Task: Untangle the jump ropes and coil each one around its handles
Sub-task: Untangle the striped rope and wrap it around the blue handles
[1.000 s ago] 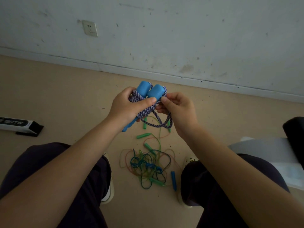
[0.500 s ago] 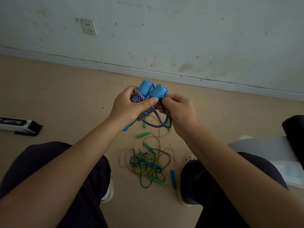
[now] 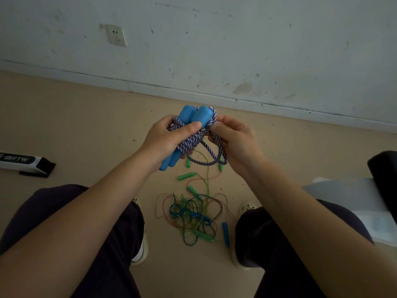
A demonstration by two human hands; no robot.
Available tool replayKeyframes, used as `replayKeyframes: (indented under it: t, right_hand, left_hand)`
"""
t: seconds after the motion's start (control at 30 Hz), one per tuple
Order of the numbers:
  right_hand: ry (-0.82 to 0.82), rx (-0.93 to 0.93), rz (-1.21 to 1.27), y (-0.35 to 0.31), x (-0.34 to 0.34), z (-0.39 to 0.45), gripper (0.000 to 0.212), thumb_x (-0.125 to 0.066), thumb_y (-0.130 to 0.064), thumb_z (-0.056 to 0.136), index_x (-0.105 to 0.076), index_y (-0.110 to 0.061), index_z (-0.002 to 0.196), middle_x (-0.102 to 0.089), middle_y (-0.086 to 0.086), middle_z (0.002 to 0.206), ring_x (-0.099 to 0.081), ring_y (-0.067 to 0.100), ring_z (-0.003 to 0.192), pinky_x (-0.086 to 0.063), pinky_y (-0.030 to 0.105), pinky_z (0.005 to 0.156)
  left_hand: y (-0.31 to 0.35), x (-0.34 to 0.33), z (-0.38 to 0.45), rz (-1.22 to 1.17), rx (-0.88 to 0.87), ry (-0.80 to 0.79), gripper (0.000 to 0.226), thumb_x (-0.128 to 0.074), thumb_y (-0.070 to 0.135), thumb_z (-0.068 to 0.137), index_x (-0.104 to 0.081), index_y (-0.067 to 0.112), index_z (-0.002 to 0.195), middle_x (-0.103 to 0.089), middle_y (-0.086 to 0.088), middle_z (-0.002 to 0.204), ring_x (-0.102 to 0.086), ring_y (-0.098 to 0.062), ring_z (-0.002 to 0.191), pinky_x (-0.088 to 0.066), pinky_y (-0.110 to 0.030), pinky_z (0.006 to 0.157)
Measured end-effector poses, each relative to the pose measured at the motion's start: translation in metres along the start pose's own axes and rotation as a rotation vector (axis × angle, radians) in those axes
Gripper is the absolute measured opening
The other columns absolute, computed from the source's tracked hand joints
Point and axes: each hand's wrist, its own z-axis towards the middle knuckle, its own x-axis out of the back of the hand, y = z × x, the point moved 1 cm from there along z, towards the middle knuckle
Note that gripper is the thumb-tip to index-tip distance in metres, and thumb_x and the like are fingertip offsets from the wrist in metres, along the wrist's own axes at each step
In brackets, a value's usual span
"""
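Head view: we look down between our knees at both hands raised over the beige floor.
Left hand: our left hand is curled round the pair of thick sky-blue foam handles, thumb pressed across the wraps to pin them.
Right hand: our right hand pinches the purple-and-white braided cord close to the handle tops, fingers curled on it.
Held rope: most of the cord sits wound round the handles; one loose loop hangs below our right hand.
Slip risk: we judge that if the thumb lifts before the hanging loop is tucked, the wraps could loosen and slide toward the free lower ends of the handles.
Snag risk: the loop dangles above the floor pile, so lowering our hands could catch it on a green handle there.
Floor pile: a tangle of thin green, blue and orange plastic cords lies between our feet, with small green plastic handles and a slim blue plastic handle around it; this part of the job looks untouched.
Left side: a black-and-white long box lies on the floor, well apart.
Right side: a grey-white seat edge with a black item on it sits beside our right knee.
Wall: a white socket plate is on the scuffed wall.
Obstruction: our forearms and hands hide part of the handles; nothing blocks the pile.
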Motion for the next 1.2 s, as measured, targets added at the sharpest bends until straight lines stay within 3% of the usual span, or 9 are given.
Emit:
replayKeyframes:
  t: [0.07,0.13,0.27,0.37,0.5,0.63,0.9,1.03,1.2]
  right_hand:
    - [-0.014,-0.002,0.021,-0.0018,0.0017,0.0009,0.027,-0.060,0.003,0.090,-0.060,0.006,0.117,-0.072,0.011,0.092,-0.071,0.016,0.080,-0.056,0.025,0.076]
    - [-0.012,-0.004,0.022,-0.0025,0.0022,0.0018,0.023,-0.062,0.001,0.089,-0.062,0.003,0.112,-0.073,0.011,0.090,-0.071,0.018,0.080,-0.058,0.027,0.078]
    - [-0.030,-0.006,-0.013,-0.0011,0.0003,0.0004,0.005,-0.064,-0.004,0.090,-0.063,-0.007,0.093,-0.069,0.006,0.077,-0.066,0.016,0.061,-0.057,0.025,0.063]
    - [-0.074,-0.017,-0.013,-0.0015,0.0009,0.0011,0.013,-0.063,0.002,0.089,-0.064,-0.007,0.098,-0.068,0.005,0.076,-0.065,0.015,0.058,-0.057,0.024,0.063]
    - [-0.094,0.007,-0.049,-0.0015,0.0030,0.0026,0.020,-0.060,0.011,0.086,-0.067,-0.005,0.095,-0.073,0.003,0.076,-0.067,0.013,0.061,-0.057,0.023,0.067]
    - [-0.077,0.055,-0.076,-0.0074,0.0077,0.0041,0.016,-0.062,0.009,0.086,-0.066,-0.005,0.093,-0.074,0.005,0.078,-0.068,0.016,0.063,-0.057,0.025,0.067]
    - [-0.008,0.040,-0.145,-0.0049,0.0074,0.0046,0.012,-0.070,0.004,0.082,-0.063,-0.005,0.079,-0.068,0.007,0.075,-0.063,0.015,0.061,-0.054,0.024,0.063]
    - [-0.018,0.073,-0.193,-0.0025,0.0065,0.0041,0.012,-0.068,0.005,0.084,-0.061,-0.004,0.088,-0.066,0.004,0.069,-0.064,0.017,0.059,-0.055,0.024,0.062]
    - [-0.146,0.152,-0.498,-0.0044,0.0069,0.0023,0.035,-0.071,-0.003,0.085,-0.062,-0.017,0.117,-0.060,0.011,0.074,-0.068,0.021,0.064,-0.056,0.027,0.068]
  left_hand:
    - [0.0012,0.0005,0.0003,-0.045,0.012,-0.006,0.041,-0.077,0.038,0.083,-0.065,0.008,0.108,-0.072,-0.009,0.078,-0.068,-0.027,0.062,-0.053,-0.033,0.051]
    - [0.0027,0.0012,0.0004,-0.083,0.024,-0.024,0.040,-0.075,0.036,0.085,-0.064,0.004,0.108,-0.071,-0.010,0.076,-0.066,-0.027,0.060,-0.051,-0.031,0.049]
    - [0.0049,0.0019,-0.0020,-0.127,0.047,-0.053,0.031,-0.071,0.032,0.089,-0.064,0.005,0.101,-0.069,-0.010,0.073,-0.066,-0.025,0.057,-0.050,-0.029,0.046]
    - [0.0043,0.0031,-0.0009,-0.144,0.050,-0.026,0.028,-0.072,0.033,0.089,-0.065,0.007,0.097,-0.069,-0.009,0.072,-0.065,-0.025,0.055,-0.050,-0.029,0.046]
    - [0.0050,0.0031,-0.0014,-0.112,0.086,-0.050,0.030,-0.071,0.035,0.089,-0.066,0.007,0.100,-0.070,-0.008,0.073,-0.066,-0.023,0.056,-0.051,-0.029,0.046]
    - [0.0071,0.0018,-0.0027,-0.070,0.135,-0.128,0.034,-0.071,0.037,0.088,-0.065,0.008,0.104,-0.072,-0.009,0.080,-0.068,-0.023,0.060,-0.053,-0.029,0.048]
    - [0.0040,0.0055,-0.0009,-0.007,0.106,-0.096,0.040,-0.076,0.041,0.082,-0.067,0.008,0.103,-0.075,-0.010,0.083,-0.070,-0.025,0.065,-0.054,-0.032,0.052]
    - [0.0030,0.0038,-0.0026,0.082,0.140,-0.143,0.059,-0.078,0.054,0.064,-0.067,0.013,0.106,-0.077,-0.007,0.086,-0.073,-0.026,0.067,-0.055,-0.032,0.053]
    - [0.0004,0.0077,-0.0006,0.223,0.135,-0.108,0.053,-0.086,0.046,0.069,-0.066,0.016,0.108,-0.076,-0.006,0.089,-0.074,-0.023,0.069,-0.058,-0.033,0.055]
